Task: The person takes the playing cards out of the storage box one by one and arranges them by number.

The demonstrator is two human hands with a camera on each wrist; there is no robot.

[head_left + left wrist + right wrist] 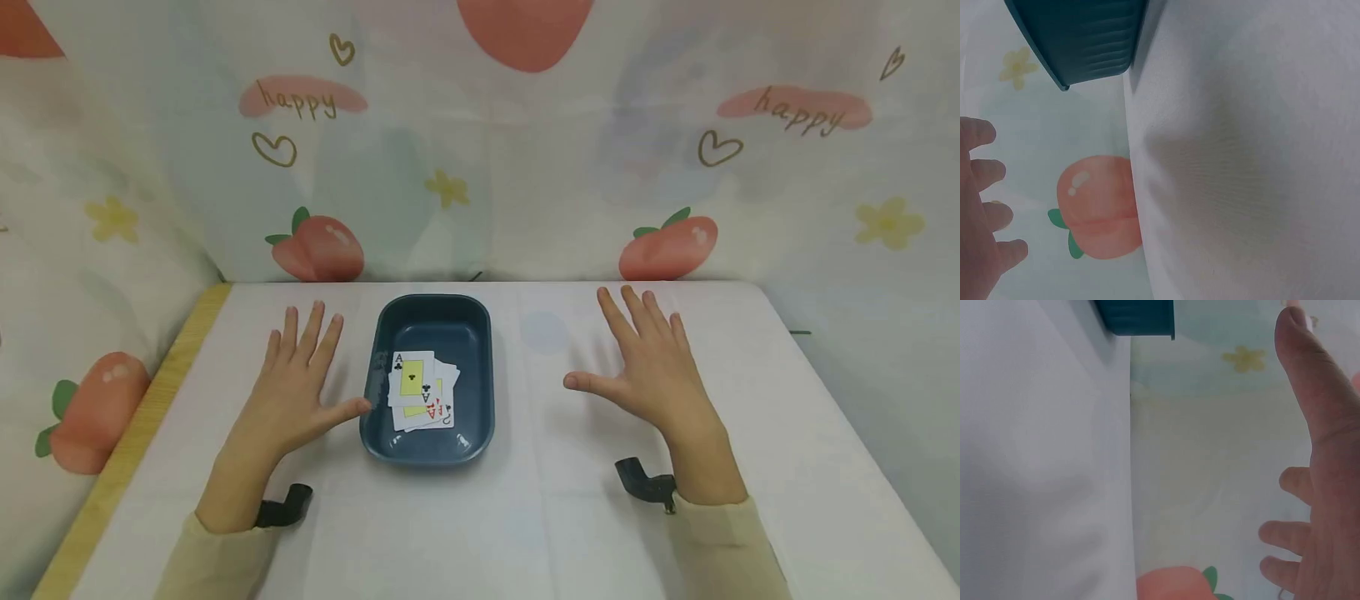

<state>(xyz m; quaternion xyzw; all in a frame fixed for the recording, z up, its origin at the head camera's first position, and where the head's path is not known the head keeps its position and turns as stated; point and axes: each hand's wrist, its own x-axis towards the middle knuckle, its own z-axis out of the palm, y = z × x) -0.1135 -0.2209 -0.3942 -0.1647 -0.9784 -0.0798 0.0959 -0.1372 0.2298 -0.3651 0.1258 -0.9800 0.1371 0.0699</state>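
Note:
Several playing cards (412, 379) lie in a loose overlapping stack inside a dark blue rectangular tray (480, 433), toward its left side. An ace of clubs with a yellow centre is on top; parts of other cards peek out beneath. To the left of the tray my left hand (292, 392) is spread, its thumb tip overlapping the tray's left rim in the head view. My right hand (652, 367) is spread as well, well to the right of the tray, holding nothing. Both hands cast shadows on the white cloth. In each wrist view, part of the tray's outer wall (1085, 44) shows at the top.
A white cloth (555, 517) covers the table, with a bare wooden edge (142, 417) along the left. Behind the table hangs a printed curtain (540, 167) with peaches, flowers and "happy" lettering. Black wrist mounts (285, 506) sit at both cuffs.

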